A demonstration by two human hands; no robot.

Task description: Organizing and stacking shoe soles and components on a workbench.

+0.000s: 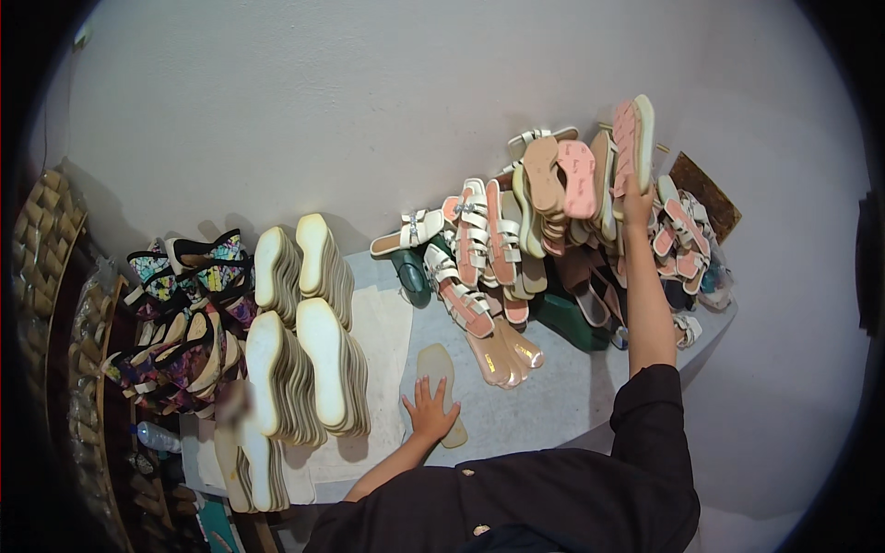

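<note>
My left hand (pixel 430 412) lies spread on a flat beige shoe sole (pixel 435 367) on the grey table, its fingers apart. My right arm reaches to the far right, where my right hand (pixel 637 205) is closed round the lower end of a pink-and-cream shoe sole (pixel 634 138) held upright. I cannot tell whether it is one piece or several together. Just left of that hand stand a pink insole (pixel 577 180) and a tan insole (pixel 544 175) among other soles. White strappy sandals (pixel 682 230) lie to its right.
Tall stacks of cream soles (pixel 323 359) stand on the table's left side. Beyond them are patterned wedge shoes (pixel 198 267) and a plastic bottle (pixel 159 438). White sandals (pixel 472 230), dark green shoes (pixel 570 320) and tan insoles (pixel 493 355) crowd the far middle, near the wall.
</note>
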